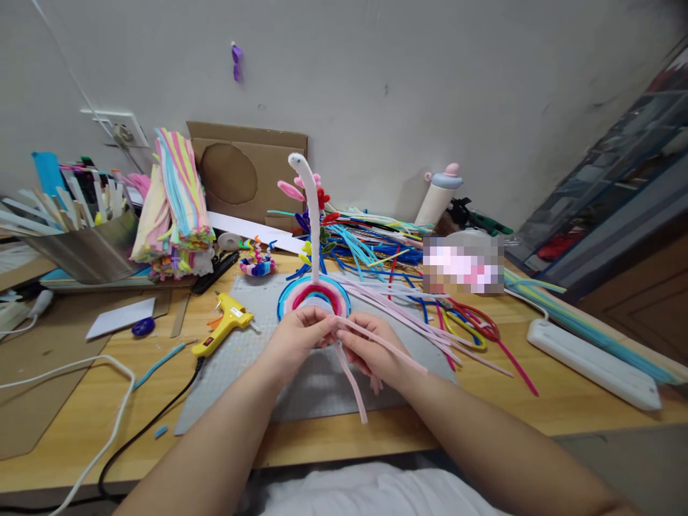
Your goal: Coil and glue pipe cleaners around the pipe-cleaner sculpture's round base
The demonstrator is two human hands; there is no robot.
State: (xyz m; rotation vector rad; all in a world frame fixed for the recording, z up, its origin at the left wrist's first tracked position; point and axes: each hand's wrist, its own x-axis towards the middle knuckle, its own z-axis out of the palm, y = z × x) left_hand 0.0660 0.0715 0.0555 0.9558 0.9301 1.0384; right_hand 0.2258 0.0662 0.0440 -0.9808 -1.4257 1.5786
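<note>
Pale pink pipe cleaners (pixel 352 387) are pinched between my left hand (pixel 306 331) and my right hand (pixel 370 347), which meet over the grey mat (pixel 241 387). Loose ends stick out to the right and hang down toward me. Just behind my fingers lies a round coil of blue, pink and red pipe cleaners (pixel 289 295), partly hidden by my hands. A white fuzzy stalk with small eyes (pixel 312 208) rises upright from it, with colourful petal shapes (pixel 293 190) behind. More pale pink pipe cleaners (pixel 413 319) lie spread on the mat to the right.
A yellow glue gun (pixel 226 328) rests left of my hands, its black cord trailing forward. Bundled pipe cleaners (pixel 183 193) and a metal container of sticks (pixel 91 247) stand at the left. A bottle (pixel 438 197) leans by the wall; a white power strip (pixel 591 364) lies right.
</note>
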